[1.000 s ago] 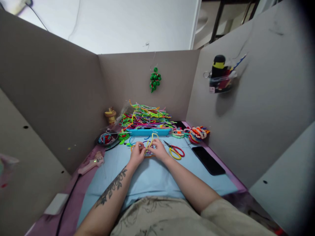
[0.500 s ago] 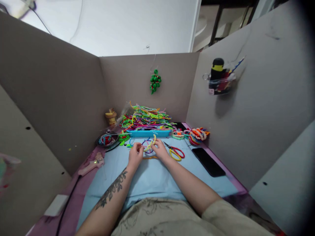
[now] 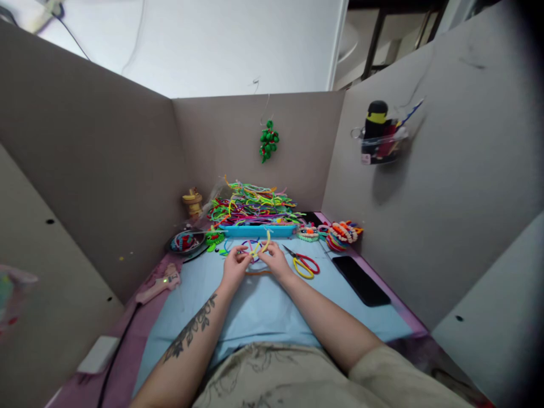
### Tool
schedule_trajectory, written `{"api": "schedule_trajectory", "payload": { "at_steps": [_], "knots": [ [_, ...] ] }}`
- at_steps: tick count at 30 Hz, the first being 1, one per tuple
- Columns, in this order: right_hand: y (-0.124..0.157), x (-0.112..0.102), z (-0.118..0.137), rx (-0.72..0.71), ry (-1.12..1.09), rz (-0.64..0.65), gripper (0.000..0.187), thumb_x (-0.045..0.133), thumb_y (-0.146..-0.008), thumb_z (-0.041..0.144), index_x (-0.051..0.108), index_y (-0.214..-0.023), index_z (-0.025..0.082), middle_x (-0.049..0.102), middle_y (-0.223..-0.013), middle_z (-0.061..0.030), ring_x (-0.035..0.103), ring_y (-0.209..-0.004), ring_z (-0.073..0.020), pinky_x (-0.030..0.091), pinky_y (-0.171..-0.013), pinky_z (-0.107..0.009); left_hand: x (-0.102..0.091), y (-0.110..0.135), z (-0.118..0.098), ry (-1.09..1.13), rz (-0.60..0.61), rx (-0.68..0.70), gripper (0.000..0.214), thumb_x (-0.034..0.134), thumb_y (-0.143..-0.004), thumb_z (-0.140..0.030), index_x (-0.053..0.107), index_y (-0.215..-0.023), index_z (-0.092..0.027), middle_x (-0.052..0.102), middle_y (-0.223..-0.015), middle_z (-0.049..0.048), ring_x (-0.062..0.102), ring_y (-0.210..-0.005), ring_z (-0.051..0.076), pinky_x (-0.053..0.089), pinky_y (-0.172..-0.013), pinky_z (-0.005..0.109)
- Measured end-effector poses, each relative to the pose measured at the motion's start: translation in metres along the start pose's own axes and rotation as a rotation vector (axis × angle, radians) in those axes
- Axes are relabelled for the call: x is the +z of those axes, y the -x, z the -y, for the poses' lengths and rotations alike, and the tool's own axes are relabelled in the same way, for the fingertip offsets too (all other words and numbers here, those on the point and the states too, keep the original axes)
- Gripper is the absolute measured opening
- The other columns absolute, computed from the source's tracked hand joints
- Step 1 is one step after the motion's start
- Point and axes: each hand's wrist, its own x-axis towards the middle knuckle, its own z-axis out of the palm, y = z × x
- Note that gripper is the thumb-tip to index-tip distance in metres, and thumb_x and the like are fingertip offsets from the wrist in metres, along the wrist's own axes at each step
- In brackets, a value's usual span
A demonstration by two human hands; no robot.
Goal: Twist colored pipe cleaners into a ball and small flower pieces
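Centrally, a yellow strand (image 3: 267, 242) is up between the two hands, just above the counter's blue sheet (image 3: 272, 309). The left hand (image 3: 237, 263) pinches its lower end between thumb and fingers, and the right hand (image 3: 275, 262) pinches it from the other side, its top curving up past the fingertips. Partly hidden behind the fingers is a purple ring (image 3: 255, 261); an orange strand (image 3: 258, 273) lies nearer the body. Beside the right hand rest open scissors (image 3: 305, 266), with a phone (image 3: 360, 280) farther right. Behind the hands, a heap of colored strands (image 3: 255, 204) fills a blue tray (image 3: 259, 232). Leftward sits a pink glue gun (image 3: 158, 287), and a green ornament (image 3: 269, 141) hangs against the back panel (image 3: 221, 133).
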Motion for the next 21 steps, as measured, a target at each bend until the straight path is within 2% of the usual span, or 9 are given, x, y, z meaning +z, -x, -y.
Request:
{"api": "schedule_trajectory", "payload": {
  "at_steps": [7,13,17,21],
  "knots": [
    [0.001,-0.002,0.001,0.003,0.007,-0.019,0.010,0.061,-0.065,0.027,0.066,-0.070,0.020,0.053,-0.107,-0.0049,0.047,-0.105,-0.0204,0.032,-0.095,-0.035,-0.001,-0.001,0.001,0.014,-0.054,-0.025,0.037,0.068,-0.059,-0.029,0.048,-0.087,-0.016,0.061,-0.059,-0.0013,0.060,-0.057,0.014,0.044,-0.059,0.025],
    [0.002,-0.003,0.006,-0.018,0.045,-0.036,0.008,0.061,-0.065,0.023,0.066,-0.071,0.020,0.053,-0.105,-0.0052,0.047,-0.104,-0.0203,0.031,-0.096,-0.038,-0.002,-0.003,0.006,-0.005,-0.006,-0.034,0.043,0.070,-0.057,-0.028,0.048,-0.092,-0.016,0.061,-0.064,-0.0014,0.057,-0.056,0.011,0.042,-0.055,0.022],
    [0.003,-0.002,0.006,-0.020,0.051,-0.005,0.012,0.060,-0.066,0.024,0.066,-0.076,0.021,0.052,-0.103,-0.0050,0.048,-0.103,-0.0197,0.034,-0.094,-0.035,-0.001,-0.004,0.009,-0.038,-0.007,-0.023,0.047,0.072,-0.053,-0.026,0.047,-0.092,-0.016,0.060,-0.066,-0.0011,0.053,-0.049,0.008,0.038,-0.048,0.019],
    [0.003,-0.002,0.006,-0.025,0.059,0.013,0.014,0.058,-0.068,0.026,0.064,-0.080,0.021,0.051,-0.104,-0.0047,0.047,-0.104,-0.0194,0.036,-0.092,-0.034,-0.002,-0.005,0.009,0.023,-0.027,-0.066,0.048,0.072,-0.052,-0.025,0.046,-0.092,-0.017,0.061,-0.067,-0.0020,0.056,-0.054,0.010,0.040,-0.052,0.020]
  ]
}}
